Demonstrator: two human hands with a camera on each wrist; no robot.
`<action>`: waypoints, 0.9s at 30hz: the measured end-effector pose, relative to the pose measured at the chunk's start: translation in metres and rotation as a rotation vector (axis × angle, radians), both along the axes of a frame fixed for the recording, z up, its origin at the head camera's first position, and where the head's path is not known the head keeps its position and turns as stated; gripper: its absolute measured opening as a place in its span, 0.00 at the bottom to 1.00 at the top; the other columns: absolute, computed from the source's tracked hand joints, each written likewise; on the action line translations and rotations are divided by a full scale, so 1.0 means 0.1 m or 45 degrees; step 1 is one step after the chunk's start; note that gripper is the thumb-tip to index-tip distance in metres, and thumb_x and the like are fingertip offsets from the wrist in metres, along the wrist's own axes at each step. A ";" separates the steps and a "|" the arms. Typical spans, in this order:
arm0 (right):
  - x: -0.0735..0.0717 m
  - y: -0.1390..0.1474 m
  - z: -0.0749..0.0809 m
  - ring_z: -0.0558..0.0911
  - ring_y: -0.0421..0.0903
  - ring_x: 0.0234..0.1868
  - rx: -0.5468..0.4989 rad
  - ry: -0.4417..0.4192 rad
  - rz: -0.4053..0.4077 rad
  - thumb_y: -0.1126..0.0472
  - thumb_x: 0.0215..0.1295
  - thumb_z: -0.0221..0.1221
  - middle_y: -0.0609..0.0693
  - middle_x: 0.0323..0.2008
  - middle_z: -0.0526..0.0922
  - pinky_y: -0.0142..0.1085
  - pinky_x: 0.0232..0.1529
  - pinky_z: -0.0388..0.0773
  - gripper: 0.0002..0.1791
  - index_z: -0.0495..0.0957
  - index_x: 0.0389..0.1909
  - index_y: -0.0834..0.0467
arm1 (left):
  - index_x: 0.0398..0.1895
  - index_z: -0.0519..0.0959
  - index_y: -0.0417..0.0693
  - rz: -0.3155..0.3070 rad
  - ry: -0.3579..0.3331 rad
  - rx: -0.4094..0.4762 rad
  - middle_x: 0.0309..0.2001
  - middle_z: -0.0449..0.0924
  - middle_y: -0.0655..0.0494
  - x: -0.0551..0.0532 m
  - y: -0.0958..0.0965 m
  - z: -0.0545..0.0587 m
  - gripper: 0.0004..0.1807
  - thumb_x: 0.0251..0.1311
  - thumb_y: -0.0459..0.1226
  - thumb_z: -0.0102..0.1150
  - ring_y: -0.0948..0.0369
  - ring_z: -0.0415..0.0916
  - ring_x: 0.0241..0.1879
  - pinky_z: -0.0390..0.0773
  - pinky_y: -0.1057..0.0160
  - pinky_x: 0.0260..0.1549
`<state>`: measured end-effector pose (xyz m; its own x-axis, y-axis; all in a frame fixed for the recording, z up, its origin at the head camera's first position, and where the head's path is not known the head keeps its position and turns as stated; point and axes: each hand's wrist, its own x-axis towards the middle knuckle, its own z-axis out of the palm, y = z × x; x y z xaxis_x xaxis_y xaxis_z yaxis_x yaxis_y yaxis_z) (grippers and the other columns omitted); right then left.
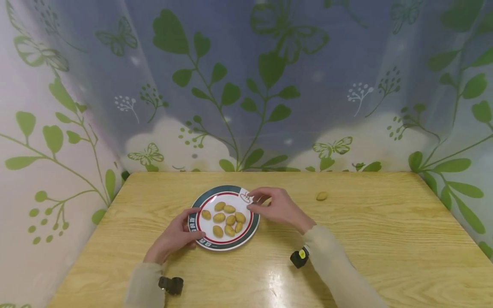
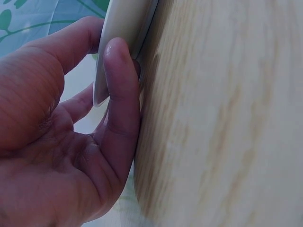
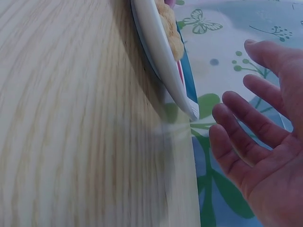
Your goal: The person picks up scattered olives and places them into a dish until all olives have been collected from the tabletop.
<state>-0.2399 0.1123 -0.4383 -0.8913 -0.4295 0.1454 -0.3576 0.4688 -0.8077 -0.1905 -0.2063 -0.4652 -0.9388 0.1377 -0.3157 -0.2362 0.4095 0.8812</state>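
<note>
My left hand (image 1: pixel 175 236) grips the left rim of a round white plate (image 1: pixel 227 247) with a dark teal border and a red ring. In the left wrist view, that hand (image 2: pixel 85 137) has fingers on both faces of the plate's edge (image 2: pixel 105 71). Several small yellow-brown, potato-like ovals (image 1: pixel 219 217) lie on the plate. By the plate's upper right rim is my right hand (image 1: pixel 284 208), its fingers relaxed and spread. The right wrist view shows this hand (image 3: pixel 265 130) holding nothing, apart from the plate's edge (image 3: pixel 163 56).
One more yellow-brown oval (image 1: pixel 322 196) lies on the wooden table (image 1: pixel 385 248), right of the plate. Behind the table's back edge hangs a curtain (image 1: pixel 239 128) printed with leaves and butterflies. Black cameras sit at the left wrist (image 1: pixel 171 285) and the right wrist (image 1: pixel 299 258).
</note>
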 end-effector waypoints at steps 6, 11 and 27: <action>0.02 0.10 0.00 0.84 0.44 0.44 0.001 0.005 -0.046 0.51 0.63 0.70 0.52 0.46 0.88 0.34 0.40 0.83 0.21 0.85 0.54 0.55 | 0.77 0.60 0.51 0.003 0.005 -0.020 0.35 0.80 0.48 0.00 -0.01 -0.01 0.44 0.60 0.33 0.71 0.61 0.77 0.21 0.81 0.65 0.26; 0.05 0.17 0.02 0.84 0.46 0.44 0.012 0.028 -0.069 0.51 0.63 0.70 0.53 0.49 0.88 0.36 0.40 0.83 0.22 0.84 0.55 0.56 | 0.77 0.60 0.51 0.009 0.001 -0.027 0.37 0.81 0.47 0.00 -0.01 0.00 0.43 0.60 0.33 0.71 0.61 0.77 0.22 0.81 0.65 0.26; 0.09 0.44 -0.02 0.85 0.44 0.44 0.054 0.069 -0.131 0.50 0.65 0.69 0.55 0.49 0.88 0.34 0.39 0.83 0.21 0.84 0.56 0.54 | 0.78 0.60 0.52 0.014 -0.010 -0.055 0.42 0.79 0.46 -0.01 0.00 -0.01 0.44 0.60 0.34 0.71 0.60 0.76 0.23 0.80 0.65 0.26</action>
<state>-0.2314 0.1566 -0.4401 -0.9223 -0.3427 0.1784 -0.3486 0.5390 -0.7668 -0.1910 -0.2058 -0.4659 -0.9376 0.1136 -0.3285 -0.2478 0.4441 0.8610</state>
